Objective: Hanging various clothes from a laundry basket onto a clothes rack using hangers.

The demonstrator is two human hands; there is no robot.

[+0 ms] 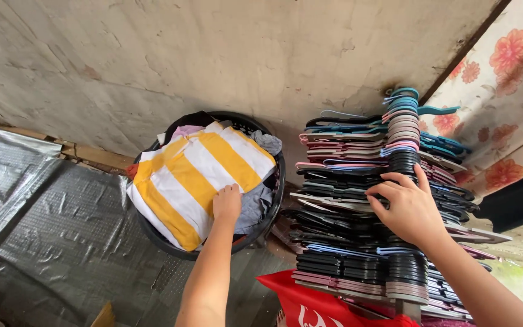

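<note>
A black laundry basket (276, 200) stands on the floor, heaped with clothes. On top lies a yellow and white striped cloth (195, 172). My left hand (227, 203) rests on that cloth's near edge, fingers curled onto it. To the right hangs a dense stack of plastic clothes hangers (358, 242) in black, pink, blue and grey. My right hand (408, 206) reaches into the stack, fingers bent around the hanger necks near the middle.
A silvery plastic sheet (43, 224) covers the floor at left. A red cloth or bag (322, 306) lies below the hangers. A floral curtain (503, 91) hangs at right. The bare concrete wall (213, 54) is behind the basket.
</note>
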